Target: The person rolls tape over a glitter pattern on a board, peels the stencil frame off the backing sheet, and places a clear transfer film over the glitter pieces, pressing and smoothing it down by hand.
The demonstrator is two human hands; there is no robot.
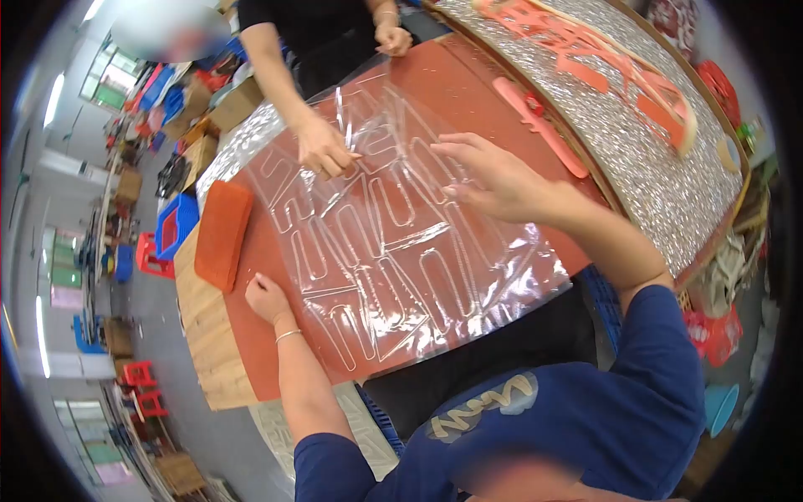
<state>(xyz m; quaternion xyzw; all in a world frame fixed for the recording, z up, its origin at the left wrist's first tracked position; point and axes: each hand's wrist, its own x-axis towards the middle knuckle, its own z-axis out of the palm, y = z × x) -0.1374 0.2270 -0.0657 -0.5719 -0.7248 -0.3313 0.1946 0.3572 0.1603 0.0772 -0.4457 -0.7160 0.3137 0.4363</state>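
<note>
A clear plastic sheet [401, 251] with raised, elongated outlines lies over a reddish-brown board [435, 84]. My right hand [489, 171] is above the right part of the sheet, open, with fingers stretched to the left and nothing visible in them. Beside the sheet's left edge is my left hand [267, 299], its fingers curled in and no object showing. An orange block-like pad [223, 234] lies just beyond it. Across the board, a co-worker's hand [324, 149] touches the sheet's upper part, while that person's other hand [392, 38] is near the far edge.
A silvery, glittering surface [577, 109] to the right holds salmon-coloured cut strips [585, 71]. A long pink strip [544, 130] lies on the board's right side. Wooden planks [213, 343] show at left. Blue bins [176, 226] and red stools [140, 374] stand beyond.
</note>
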